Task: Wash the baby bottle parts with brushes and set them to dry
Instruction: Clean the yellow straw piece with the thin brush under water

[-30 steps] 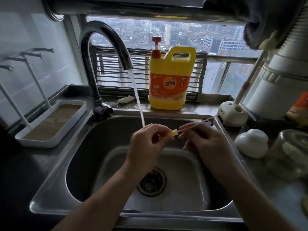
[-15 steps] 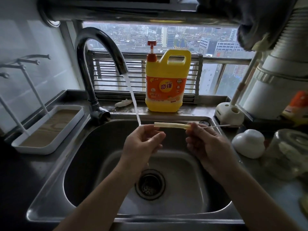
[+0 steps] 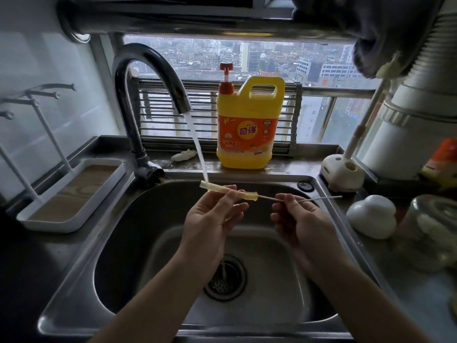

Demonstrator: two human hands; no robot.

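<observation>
Over the steel sink [image 3: 128, 243], my left hand [image 3: 210, 219] pinches a pale yellow straw tube [image 3: 215, 187] and holds it level. Its left end sits under the water stream [image 3: 197, 144] from the faucet [image 3: 146, 70]. My right hand [image 3: 299, 219] pinches the thin wire handle of a straw brush [image 3: 319, 199]. The wire runs into the tube's right end; the bristles are hidden inside it.
A white drying rack tray [image 3: 71, 219] with upright pegs stands left of the sink. A yellow detergent jug [image 3: 247, 125] sits on the sill behind. On the right counter are a white brush holder [image 3: 342, 174], a white rounded object [image 3: 371, 216] and a glass jar [image 3: 432, 231].
My hands have drawn apart. More of the tube and of the brush wire shows than before, and the tube's left end now meets the water stream.
</observation>
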